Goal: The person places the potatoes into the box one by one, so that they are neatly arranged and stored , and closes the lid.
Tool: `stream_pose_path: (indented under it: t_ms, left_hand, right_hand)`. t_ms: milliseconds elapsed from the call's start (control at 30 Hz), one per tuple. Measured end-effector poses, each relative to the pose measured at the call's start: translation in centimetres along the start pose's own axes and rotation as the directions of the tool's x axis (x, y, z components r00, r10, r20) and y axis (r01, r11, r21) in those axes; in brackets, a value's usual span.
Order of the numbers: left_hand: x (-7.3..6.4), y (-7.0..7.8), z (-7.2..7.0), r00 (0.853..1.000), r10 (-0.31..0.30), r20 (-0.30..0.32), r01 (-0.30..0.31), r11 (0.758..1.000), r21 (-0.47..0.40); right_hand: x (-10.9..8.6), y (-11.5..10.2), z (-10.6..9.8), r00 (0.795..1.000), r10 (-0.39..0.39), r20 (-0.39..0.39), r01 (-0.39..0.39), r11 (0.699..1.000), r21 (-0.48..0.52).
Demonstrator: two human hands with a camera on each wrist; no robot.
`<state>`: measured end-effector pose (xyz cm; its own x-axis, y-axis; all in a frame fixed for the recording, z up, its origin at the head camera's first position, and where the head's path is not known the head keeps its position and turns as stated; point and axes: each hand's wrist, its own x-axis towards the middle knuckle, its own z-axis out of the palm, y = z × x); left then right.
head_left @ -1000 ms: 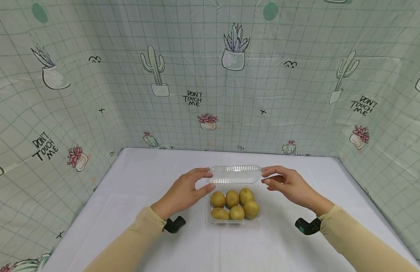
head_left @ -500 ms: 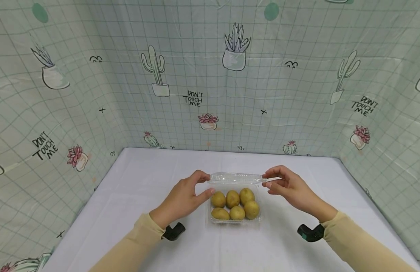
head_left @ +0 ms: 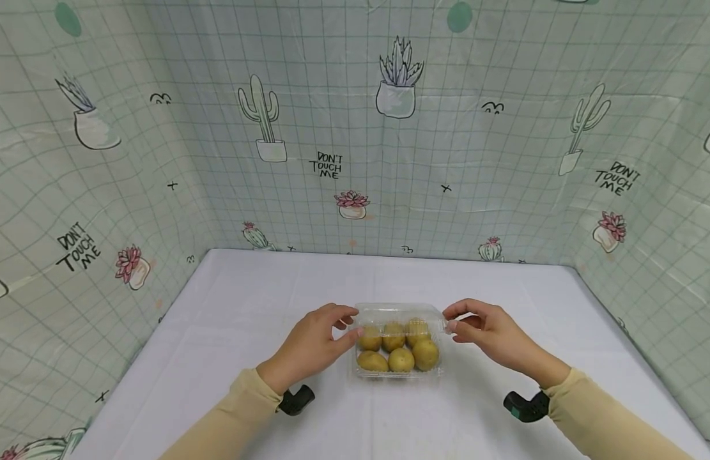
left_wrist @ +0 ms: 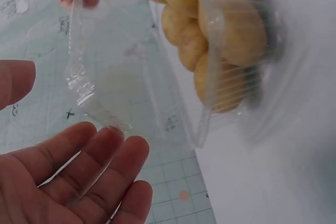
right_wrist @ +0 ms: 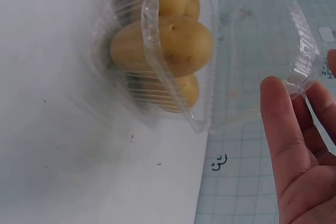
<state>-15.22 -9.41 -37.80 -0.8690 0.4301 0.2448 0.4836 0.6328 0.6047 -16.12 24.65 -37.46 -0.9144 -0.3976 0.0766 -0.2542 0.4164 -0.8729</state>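
A clear plastic clamshell container (head_left: 397,375) stands on the table with several yellow potatoes (head_left: 401,360) in its base. Its clear lid (head_left: 397,311) is raised at the back and tilts over the rear row. At the lid's left corner is my left hand (head_left: 311,345); in the left wrist view its fairly straight fingertips touch the lid edge while the thumb (left_wrist: 16,83) stays apart. My right hand (head_left: 495,329) pinches the lid's right corner, its thumb (right_wrist: 281,124) on the near side and fingers behind.
A white cloth covers the table (head_left: 245,281). Patterned curtains (head_left: 308,115) with cactus drawings enclose the back and both sides. Black wrist devices hang below the left wrist (head_left: 297,400) and right wrist (head_left: 526,407).
The lid has swung from about upright toward me, tilting over the rear potatoes. Both hands came a little nearer and lower with it. The base and potatoes stayed put.
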Motion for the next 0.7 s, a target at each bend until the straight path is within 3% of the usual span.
stream_pose_path:
  t_ms: [433,700]
  left_hand:
    - [-0.3,-1.2,1.9,0.999,-0.038,0.001,0.038,0.998,0.040]
    - [-0.5,-1.8,2.5,0.986,-0.127,0.104,0.122,0.991,0.051]
  right_hand:
    - [-0.7,1.2,0.9,0.999,0.051,0.006,-0.051,0.997,-0.058]
    - [-0.7,1.8,1.2,0.999,0.040,0.027,-0.038,0.998,-0.052]
